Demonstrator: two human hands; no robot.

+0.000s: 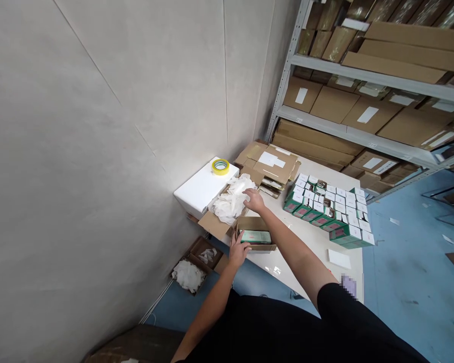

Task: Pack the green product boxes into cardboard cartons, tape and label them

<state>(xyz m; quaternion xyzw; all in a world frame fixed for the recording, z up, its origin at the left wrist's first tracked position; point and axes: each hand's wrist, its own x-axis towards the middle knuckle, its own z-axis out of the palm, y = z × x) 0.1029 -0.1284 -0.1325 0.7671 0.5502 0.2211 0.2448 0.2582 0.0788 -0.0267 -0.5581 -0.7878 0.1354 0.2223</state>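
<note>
My left hand [237, 250] grips the near-left edge of a small open cardboard box [254, 223] at the table's front. Inside that box lies a flat green-and-white package [256, 236]. Beyond it, my right hand [254, 200] reaches to the right edge of a heap of crumpled white paper [230, 199], thumb and fingers apart. Its fingertips are at the paper; no sheet is visibly lifted. The paper heap sits in a cardboard carton with an open flap [214, 225].
A yellow tape roll [220, 167] rests on a white box [202, 186] by the wall. Flattened cardboard [274, 164] lies behind. Rows of green-and-white boxes [325, 209] and a white slab [339, 258] are on the right. Below, a carton holds white paper [188, 276]. Loaded shelves [348, 128] stand behind.
</note>
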